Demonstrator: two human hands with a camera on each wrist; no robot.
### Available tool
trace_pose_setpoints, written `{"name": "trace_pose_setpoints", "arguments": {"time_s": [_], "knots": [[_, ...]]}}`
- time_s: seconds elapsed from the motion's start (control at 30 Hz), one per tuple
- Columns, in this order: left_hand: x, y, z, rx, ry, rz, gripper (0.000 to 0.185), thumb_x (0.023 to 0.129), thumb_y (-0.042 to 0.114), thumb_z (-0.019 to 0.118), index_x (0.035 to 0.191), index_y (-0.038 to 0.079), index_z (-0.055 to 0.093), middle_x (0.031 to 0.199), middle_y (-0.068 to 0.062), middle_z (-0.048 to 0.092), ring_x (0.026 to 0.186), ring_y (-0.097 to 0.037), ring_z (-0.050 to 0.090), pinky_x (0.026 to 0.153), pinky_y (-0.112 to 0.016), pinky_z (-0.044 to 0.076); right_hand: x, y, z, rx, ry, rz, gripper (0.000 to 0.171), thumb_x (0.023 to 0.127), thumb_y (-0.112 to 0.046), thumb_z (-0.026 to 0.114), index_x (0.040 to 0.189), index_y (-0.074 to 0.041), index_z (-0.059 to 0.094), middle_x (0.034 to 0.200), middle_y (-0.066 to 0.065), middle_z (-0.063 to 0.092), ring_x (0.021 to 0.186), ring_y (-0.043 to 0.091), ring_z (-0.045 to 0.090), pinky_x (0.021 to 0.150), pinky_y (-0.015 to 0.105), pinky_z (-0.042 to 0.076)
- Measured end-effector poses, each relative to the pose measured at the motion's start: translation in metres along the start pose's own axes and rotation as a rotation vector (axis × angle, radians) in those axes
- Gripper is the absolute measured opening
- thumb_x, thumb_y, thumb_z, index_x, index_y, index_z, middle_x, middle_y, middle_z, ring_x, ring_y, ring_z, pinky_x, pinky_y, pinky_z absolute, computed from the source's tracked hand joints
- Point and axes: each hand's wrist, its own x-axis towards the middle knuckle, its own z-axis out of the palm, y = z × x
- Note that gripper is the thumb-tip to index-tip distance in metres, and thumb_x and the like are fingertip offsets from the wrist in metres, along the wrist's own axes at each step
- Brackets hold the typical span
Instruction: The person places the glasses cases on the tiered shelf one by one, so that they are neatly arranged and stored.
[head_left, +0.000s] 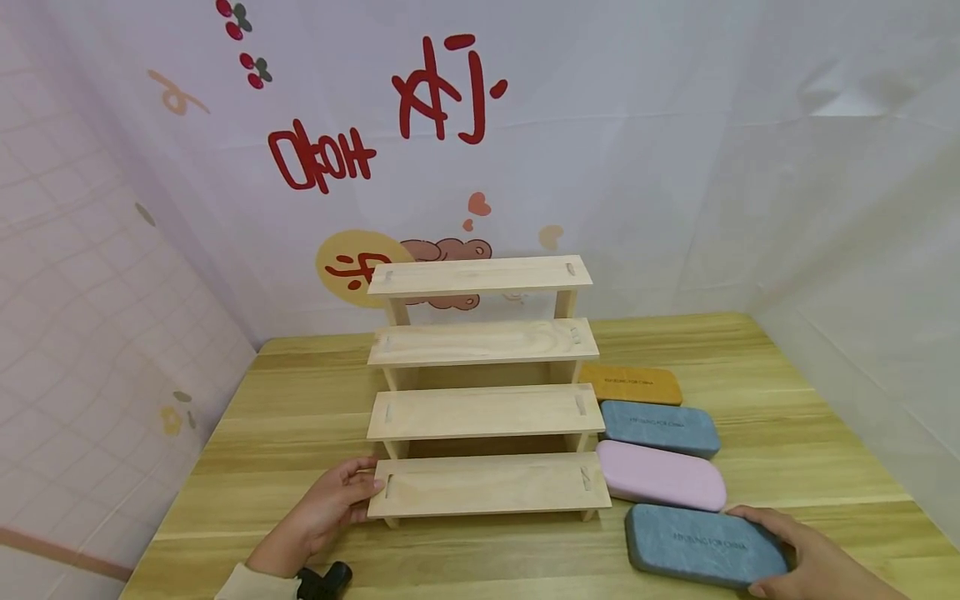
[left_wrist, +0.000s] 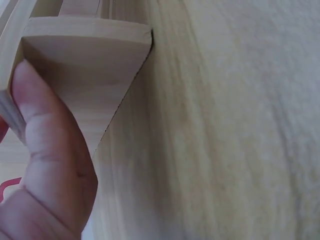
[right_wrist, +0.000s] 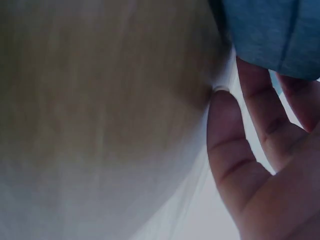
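Head view: a wooden stepped rack (head_left: 483,383) with 4 shelves stands on the wooden table (head_left: 787,433), back against the printed wall cloth (head_left: 675,167).

Left hand (head_left: 330,504): fingers curled round the left end of the lowest shelf (head_left: 491,485), thumb on top near the slot. The left wrist view confirms it: a finger (left_wrist: 45,165) presses the shelf's pale end grain.

Right hand (head_left: 802,554): at the near right of the table, fingers wrapped over the right end of the near blue case (head_left: 705,546). The case lies flat on the table, just right of the rack's lowest shelf and nearest the person. In the right wrist view the fingers (right_wrist: 235,145) lie against the case's blue underside (edge only; the rest is out of frame).

3 more cases lie in a row beside the rack's right side, running back from the near one: a pink case (head_left: 660,475), a second blue case (head_left: 658,427), an orange case (head_left: 632,383). Each neighbour pair is touching or nearly so; I cannot tell which.

A black object (head_left: 324,579) sits at the left wrist.
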Motion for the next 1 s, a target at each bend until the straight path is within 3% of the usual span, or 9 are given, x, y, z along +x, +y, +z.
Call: {"name": "trace_pose_setpoints", "arguments": {"time_s": [0.07, 0.13, 0.3, 0.43, 0.5, 0.67, 0.77, 0.83, 1.0], "knots": [[0.001, 0.000, 0.000, -0.007, -0.004, -0.002, 0.066, 0.088, 0.014, 0.056, 0.133, -0.013, 0.016, 0.105, -0.010, 0.055, 0.087, -0.018, 0.060, 0.073, -0.034, 0.049, 0.000, 0.002, 0.000, -0.010, 0.004, 0.012, 0.066, 0.077, -0.024, 0.071, 0.132, -0.005, 0.040, 0.124, 0.016, 0.042, 0.095, -0.016, 0.034, 0.066, 0.018, 0.039], [0.001, 0.000, -0.001, -0.013, -0.011, -0.001, 0.066, 0.088, 0.013, 0.056, 0.133, -0.013, 0.015, 0.105, -0.010, 0.055, 0.088, -0.018, 0.060, 0.073, -0.034, 0.050, -0.001, 0.003, 0.000, -0.007, 0.014, 0.008, 0.065, 0.077, -0.023, 0.070, 0.131, -0.005, 0.040, 0.125, 0.001, 0.042, 0.095, -0.017, 0.034, 0.066, 0.018, 0.039], [0.000, -0.001, -0.002, -0.027, -0.033, -0.004, 0.067, 0.090, 0.012, 0.054, 0.133, -0.015, 0.011, 0.107, -0.011, 0.054, 0.088, -0.019, 0.060, 0.073, -0.033, 0.050, -0.002, 0.009, 0.002, 0.059, 0.060, -0.136, 0.061, 0.076, -0.012, 0.070, 0.131, -0.014, 0.042, 0.116, -0.035, 0.031, 0.099, -0.018, 0.034, 0.067, 0.015, 0.040], [0.000, -0.001, -0.002, -0.030, -0.033, -0.008, 0.066, 0.090, 0.012, 0.053, 0.134, -0.015, 0.011, 0.107, -0.010, 0.054, 0.087, -0.018, 0.060, 0.072, -0.032, 0.050, -0.004, 0.009, 0.000, 0.118, 0.042, -0.200, 0.067, 0.078, -0.004, 0.067, 0.132, -0.031, 0.038, 0.118, -0.039, 0.028, 0.101, -0.018, 0.034, 0.067, 0.015, 0.041], [0.000, -0.001, -0.002, -0.029, -0.030, -0.011, 0.067, 0.090, 0.012, 0.053, 0.134, -0.016, 0.011, 0.107, -0.010, 0.054, 0.087, -0.018, 0.060, 0.071, -0.032, 0.050, -0.006, 0.006, -0.003, 0.129, 0.037, -0.203, 0.068, 0.079, -0.003, 0.065, 0.132, -0.033, 0.036, 0.118, -0.039, 0.028, 0.101, -0.018, 0.035, 0.067, 0.015, 0.042], [0.001, -0.003, -0.003, -0.044, -0.033, -0.017, 0.068, 0.090, 0.013, 0.054, 0.133, -0.017, 0.012, 0.106, -0.009, 0.055, 0.087, -0.018, 0.060, 0.071, -0.032, 0.049, -0.007, -0.006, -0.013, 0.156, 0.012, -0.182, 0.064, 0.081, -0.003, 0.063, 0.137, -0.017, 0.034, 0.120, -0.037, 0.031, 0.102, -0.015, 0.038, 0.067, 0.018, 0.043], [0.002, -0.003, -0.003, -0.050, -0.033, -0.022, 0.068, 0.089, 0.014, 0.054, 0.133, -0.017, 0.013, 0.106, -0.008, 0.056, 0.087, -0.018, 0.060, 0.071, -0.032, 0.049, -0.005, -0.014, -0.021, 0.209, -0.016, -0.144, 0.061, 0.084, -0.003, 0.059, 0.138, -0.014, 0.031, 0.120, -0.036, 0.032, 0.101, -0.012, 0.041, 0.067, 0.019, 0.044], [0.002, -0.003, -0.003, -0.047, -0.031, -0.023, 0.067, 0.089, 0.015, 0.055, 0.133, -0.017, 0.015, 0.105, -0.008, 0.056, 0.087, -0.018, 0.060, 0.071, -0.032, 0.049, -0.005, -0.019, -0.026, 0.197, 0.022, -0.148, 0.062, 0.083, -0.002, 0.060, 0.137, -0.015, 0.033, 0.119, -0.036, 0.032, 0.098, -0.010, 0.043, 0.066, 0.019, 0.044], [0.004, -0.002, -0.002, -0.042, -0.032, -0.021, 0.066, 0.089, 0.016, 0.055, 0.132, -0.016, 0.018, 0.103, -0.007, 0.056, 0.087, -0.018, 0.060, 0.071, -0.031, 0.049, 0.000, -0.037, -0.037, 0.010, 0.278, -0.228, 0.067, 0.069, -0.001, 0.073, 0.129, -0.008, 0.045, 0.119, -0.030, 0.041, 0.097, -0.009, 0.046, 0.065, 0.016, 0.043]]}}
